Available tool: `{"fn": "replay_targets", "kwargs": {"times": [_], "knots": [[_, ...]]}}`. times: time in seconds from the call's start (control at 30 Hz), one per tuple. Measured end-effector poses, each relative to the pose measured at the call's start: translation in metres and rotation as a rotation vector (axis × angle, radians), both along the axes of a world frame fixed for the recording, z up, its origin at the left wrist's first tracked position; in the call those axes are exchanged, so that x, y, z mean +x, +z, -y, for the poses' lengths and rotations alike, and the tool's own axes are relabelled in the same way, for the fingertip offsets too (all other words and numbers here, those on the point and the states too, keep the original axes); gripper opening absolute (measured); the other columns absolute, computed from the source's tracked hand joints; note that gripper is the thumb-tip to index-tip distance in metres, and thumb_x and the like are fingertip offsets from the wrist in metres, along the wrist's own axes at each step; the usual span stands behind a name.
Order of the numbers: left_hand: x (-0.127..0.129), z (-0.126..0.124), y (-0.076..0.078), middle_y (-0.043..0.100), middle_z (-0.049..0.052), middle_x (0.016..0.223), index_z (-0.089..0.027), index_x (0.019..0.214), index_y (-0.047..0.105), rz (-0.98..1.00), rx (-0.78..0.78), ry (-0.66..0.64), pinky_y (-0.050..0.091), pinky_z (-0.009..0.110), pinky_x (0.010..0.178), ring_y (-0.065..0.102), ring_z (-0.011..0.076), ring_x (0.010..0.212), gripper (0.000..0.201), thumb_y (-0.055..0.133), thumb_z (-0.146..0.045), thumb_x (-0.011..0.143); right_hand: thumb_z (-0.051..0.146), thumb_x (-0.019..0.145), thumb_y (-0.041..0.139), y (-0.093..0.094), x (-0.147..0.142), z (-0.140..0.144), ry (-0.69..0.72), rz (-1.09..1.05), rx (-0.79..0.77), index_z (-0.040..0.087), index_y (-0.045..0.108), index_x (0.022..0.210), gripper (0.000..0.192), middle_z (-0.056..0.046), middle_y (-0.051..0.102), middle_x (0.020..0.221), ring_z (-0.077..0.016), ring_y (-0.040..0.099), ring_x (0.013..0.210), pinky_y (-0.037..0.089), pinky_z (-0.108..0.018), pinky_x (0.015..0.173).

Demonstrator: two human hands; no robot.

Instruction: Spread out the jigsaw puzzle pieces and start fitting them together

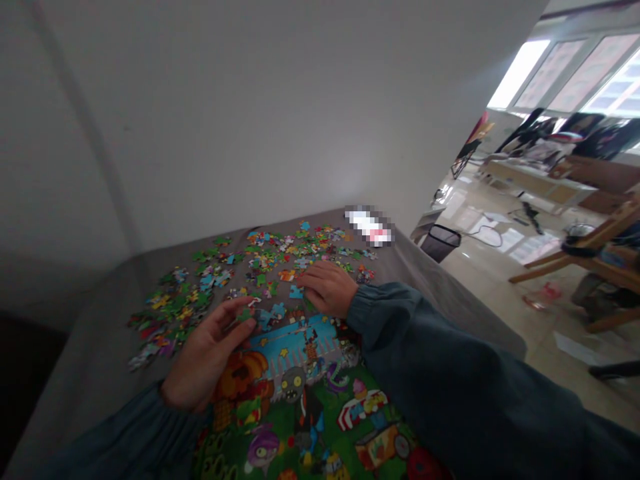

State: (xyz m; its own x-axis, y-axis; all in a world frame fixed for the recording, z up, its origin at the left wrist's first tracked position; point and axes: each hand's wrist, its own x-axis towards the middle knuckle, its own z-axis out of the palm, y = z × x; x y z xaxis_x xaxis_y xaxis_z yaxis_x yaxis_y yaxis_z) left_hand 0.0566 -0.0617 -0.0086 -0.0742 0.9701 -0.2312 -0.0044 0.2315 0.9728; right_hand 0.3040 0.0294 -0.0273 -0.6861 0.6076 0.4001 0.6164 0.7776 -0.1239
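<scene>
My left hand [207, 357] is at the left of the partly joined jigsaw puzzle [280, 400]. Its thumb and fingers pinch a green puzzle piece [246, 315]. Beyond the puzzle's far edge is my right hand [327, 288], palm down with fingers bent together. Its fingertips come down beside a blue puzzle piece [296, 291] and an orange puzzle piece [287, 275]; what they hold, if anything, is hidden. Light blue joined pieces [271, 316] lie between the hands, just above the puzzle's blue sky. The right forearm covers part of the puzzle's right side.
Many loose puzzle pieces [175, 303] spread over the grey cloth [105, 360] at the left and far side. A lit phone-like object [370, 227], blurred out, lies at the far right corner. A wall stands behind; a wooden chair [575, 247] and cluttered floor are at right.
</scene>
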Motion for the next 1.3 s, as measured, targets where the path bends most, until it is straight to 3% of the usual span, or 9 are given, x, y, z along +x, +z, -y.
{"fn": "replay_targets", "kwargs": {"times": [0.17,0.33,0.47,0.63,0.8,1.0,1.2,1.3], "knots": [[0.001,0.001,0.001,0.066,0.000,0.101,-0.025,0.112,0.072,-0.013,0.009,-0.007,0.052,0.022,0.061,0.059,0.0128,0.073,0.063,0.092,-0.049,0.058,0.017,0.096,0.047,0.009,0.038,-0.026,-0.376,-0.031,-0.049,0.013,0.062,0.136,0.043,-0.017,0.064,0.133,-0.0320,0.053,0.126,0.043,-0.051,0.108],[-0.001,0.001,0.001,0.067,0.000,0.098,-0.025,0.112,0.071,-0.006,-0.002,-0.018,0.052,0.023,0.062,0.060,0.0139,0.074,0.063,0.091,-0.050,0.059,0.026,0.103,0.044,0.001,0.061,-0.039,-0.511,0.100,-0.179,0.016,0.046,0.154,0.052,-0.014,0.047,0.159,-0.0323,0.035,0.150,0.035,-0.054,0.119],[-0.002,0.001,-0.001,0.067,0.000,0.099,-0.025,0.114,0.070,-0.011,-0.004,-0.027,0.052,0.023,0.062,0.061,0.0138,0.074,0.065,0.091,-0.052,0.059,0.035,0.108,0.036,-0.002,0.053,-0.039,-0.473,0.108,-0.173,0.019,0.044,0.156,0.051,-0.011,0.038,0.165,-0.0308,0.027,0.156,0.031,-0.054,0.122],[-0.001,0.000,-0.002,0.068,0.001,0.101,-0.025,0.114,0.071,-0.025,-0.025,-0.029,0.053,0.024,0.066,0.064,0.0166,0.081,0.067,0.091,-0.055,0.057,0.041,0.110,0.031,0.001,0.033,-0.046,-0.304,0.076,-0.079,0.017,0.031,0.161,0.057,-0.011,0.027,0.170,-0.0236,0.023,0.158,0.026,-0.045,0.127],[-0.002,-0.001,-0.005,0.066,0.001,0.103,-0.026,0.114,0.071,-0.012,-0.029,-0.025,0.053,0.024,0.063,0.063,0.0155,0.077,0.068,0.092,-0.056,0.057,0.044,0.110,0.034,-0.003,0.027,-0.045,-0.184,0.178,-0.160,0.021,0.045,0.155,0.052,-0.009,0.040,0.164,-0.0230,0.033,0.154,0.028,-0.045,0.126],[-0.004,0.000,-0.005,0.065,0.000,0.097,-0.026,0.116,0.070,-0.010,-0.025,-0.051,0.051,0.021,0.060,0.061,0.0139,0.075,0.065,0.091,-0.055,0.062,0.047,0.107,0.042,-0.003,0.035,-0.032,-0.125,0.190,-0.160,0.022,0.048,0.153,0.053,-0.010,0.041,0.163,-0.0256,0.035,0.153,0.030,-0.049,0.125],[-0.004,0.001,-0.002,0.066,0.001,0.098,-0.026,0.114,0.071,0.002,-0.029,-0.036,0.052,0.022,0.062,0.061,0.0143,0.076,0.065,0.092,-0.054,0.060,0.035,0.104,0.050,0.001,0.040,-0.029,-0.227,0.110,-0.172,0.009,0.041,0.155,0.058,-0.018,0.056,0.150,-0.0275,0.051,0.141,0.037,-0.046,0.120],[-0.004,0.001,-0.002,0.065,0.000,0.099,-0.027,0.115,0.070,-0.004,-0.018,-0.047,0.051,0.022,0.060,0.062,0.0139,0.076,0.064,0.091,-0.055,0.062,0.024,0.100,0.051,0.002,0.041,-0.031,-0.286,0.053,-0.177,0.008,0.036,0.157,0.060,-0.018,0.066,0.138,-0.0283,0.057,0.132,0.041,-0.046,0.115]]}}
